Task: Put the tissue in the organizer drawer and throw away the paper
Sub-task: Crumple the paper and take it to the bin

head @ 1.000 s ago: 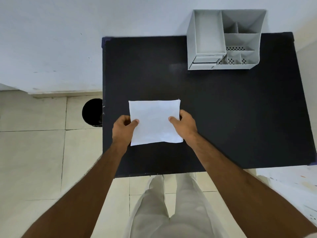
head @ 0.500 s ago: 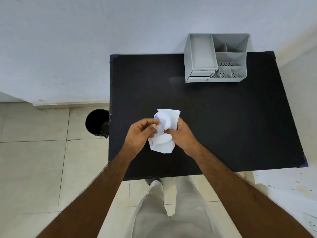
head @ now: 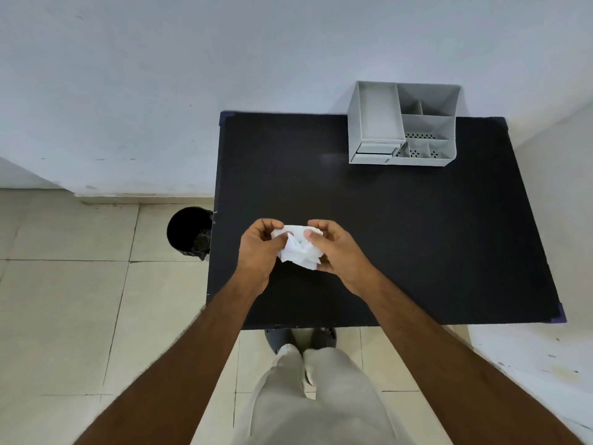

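A crumpled white paper is squeezed between my left hand and my right hand, just above the near-left part of the black table. Both hands grip it with curled fingers. The grey desk organizer stands at the table's far edge against the wall, with its small drawer at the front left pushed almost shut. No tissue is visible apart from the white wad in my hands.
A black waste bin stands on the tiled floor right beside the table's left edge, with something dark inside. A white wall runs behind the table. A pale surface lies at the right, near the table's front corner.
The flat sheet I held by its side edges has been crushed into a small wad between both hands. The view has drawn back, showing more floor and wall.
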